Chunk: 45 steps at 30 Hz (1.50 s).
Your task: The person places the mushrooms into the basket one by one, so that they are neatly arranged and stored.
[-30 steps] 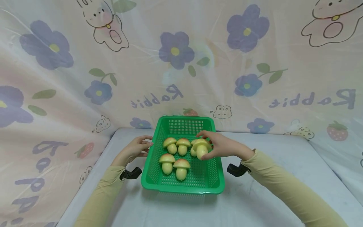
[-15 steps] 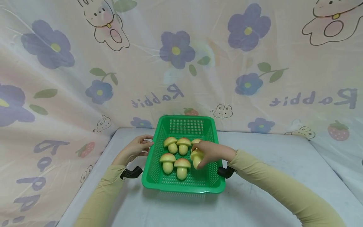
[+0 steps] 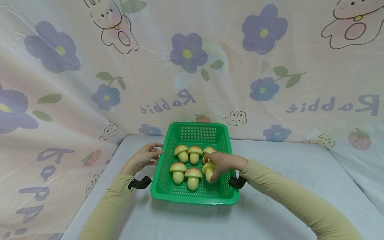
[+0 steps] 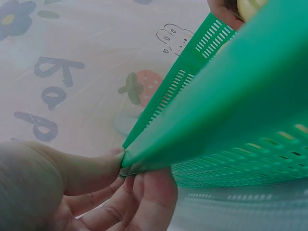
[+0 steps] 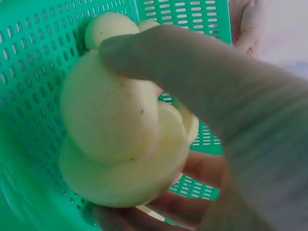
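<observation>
A green plastic basket (image 3: 195,200) with slotted walls holds several yellow toy mushrooms with reddish-topped caps. My right hand (image 3: 223,162) reaches over its right side and grips one mushroom (image 5: 110,115), low in the basket. In the right wrist view the thumb lies across the stem and the fingers curl under the cap. At the left side, my left hand (image 3: 146,155) pinches the basket's rim, thumb above and fingers below, as the left wrist view shows. Another mushroom (image 3: 209,150) sits just behind the right hand, partly covered by it.
Two mushrooms stand at the back left, one of them a mushroom (image 3: 195,155) near the middle. Two more, including a front mushroom (image 3: 193,179), lie nearer me. The basket rests on a white table (image 3: 285,173) backed by a printed curtain (image 3: 216,93).
My right hand has lowered the mushroom toward me into the basket's right side, beside the front ones. The mushroom behind it shows more now. My left hand stays on the rim.
</observation>
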Each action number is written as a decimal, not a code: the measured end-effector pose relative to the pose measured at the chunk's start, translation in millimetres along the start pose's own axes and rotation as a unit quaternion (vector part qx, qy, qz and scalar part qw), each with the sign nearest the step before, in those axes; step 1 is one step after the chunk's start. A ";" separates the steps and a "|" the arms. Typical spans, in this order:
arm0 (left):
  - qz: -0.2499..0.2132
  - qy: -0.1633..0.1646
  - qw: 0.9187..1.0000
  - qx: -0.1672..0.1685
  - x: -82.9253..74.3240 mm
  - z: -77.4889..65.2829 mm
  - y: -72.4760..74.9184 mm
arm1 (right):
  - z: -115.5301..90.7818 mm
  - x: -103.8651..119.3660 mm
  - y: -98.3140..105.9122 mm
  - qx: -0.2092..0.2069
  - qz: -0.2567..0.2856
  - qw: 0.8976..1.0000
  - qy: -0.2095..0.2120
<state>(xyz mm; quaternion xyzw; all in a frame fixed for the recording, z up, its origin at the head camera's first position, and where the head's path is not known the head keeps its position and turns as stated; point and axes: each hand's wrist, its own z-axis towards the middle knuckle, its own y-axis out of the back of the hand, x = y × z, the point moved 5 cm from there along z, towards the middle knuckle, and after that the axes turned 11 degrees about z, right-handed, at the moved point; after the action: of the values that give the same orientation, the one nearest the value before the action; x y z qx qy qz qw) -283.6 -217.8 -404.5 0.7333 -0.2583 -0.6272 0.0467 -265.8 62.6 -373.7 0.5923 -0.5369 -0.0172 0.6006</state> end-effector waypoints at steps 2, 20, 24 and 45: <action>0.001 -0.001 1.000 0.000 0.1 -0.1 0.2 | 0.2 -0.9 -0.7 0.004 0.004 1.000 0.000; -0.002 0.002 1.000 0.001 4.5 0.7 0.2 | 7.0 -2.4 -14.0 0.046 -0.025 0.998 -0.043; -0.003 0.000 1.000 0.001 3.7 0.5 0.3 | 6.9 -1.5 -14.9 0.043 -0.027 0.997 -0.055; -0.001 0.011 1.000 -0.009 0.8 -0.2 0.0 | 2.9 0.4 -13.3 0.053 -0.028 0.996 -0.067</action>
<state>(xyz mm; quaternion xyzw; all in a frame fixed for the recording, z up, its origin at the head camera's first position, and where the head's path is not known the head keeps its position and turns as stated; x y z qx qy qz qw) -283.4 -218.2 -405.2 0.7398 -0.2513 -0.6217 0.0551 -259.3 56.4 -383.9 0.6358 -0.5588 -0.0451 0.5305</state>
